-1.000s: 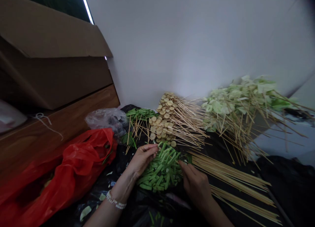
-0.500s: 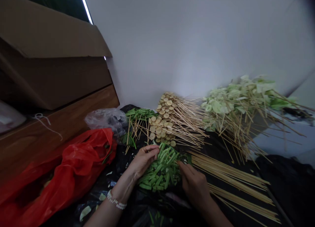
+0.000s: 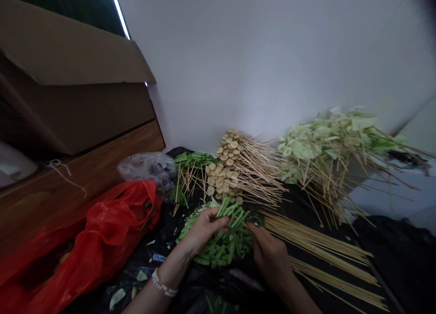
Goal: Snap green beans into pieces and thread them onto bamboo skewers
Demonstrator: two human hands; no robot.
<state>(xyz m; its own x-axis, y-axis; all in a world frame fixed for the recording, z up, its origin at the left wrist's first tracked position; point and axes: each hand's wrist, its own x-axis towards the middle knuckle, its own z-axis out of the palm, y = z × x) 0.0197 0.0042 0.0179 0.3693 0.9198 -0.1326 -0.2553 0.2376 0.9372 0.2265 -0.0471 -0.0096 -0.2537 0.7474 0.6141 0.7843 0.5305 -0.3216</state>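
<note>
A heap of short cut green bean pieces point(image 3: 226, 239) lies on black plastic sheeting in front of me. My left hand point(image 3: 204, 228) rests on the heap's left side with its fingers curled and pinched around some pieces. My right hand point(image 3: 270, 255) is at the heap's right edge, fingers bent and pressed into the beans; what it holds, if anything, is hidden. A bracelet sits on my left wrist. Bare bamboo skewers point(image 3: 316, 252) lie in a long bundle just right of my right hand.
Behind the heap lie skewered tan round slices point(image 3: 226, 171), skewered green beans point(image 3: 192, 162) and a pile of skewered pale cabbage point(image 3: 327, 144). A red plastic bag point(image 3: 102, 239) and a clear bag point(image 3: 146, 166) are at left, below a wooden ledge and cardboard box point(image 3: 75, 91).
My left hand has slid a little toward me and right, closing onto the bean pieces. My right hand has barely shifted. The view has tilted slightly.
</note>
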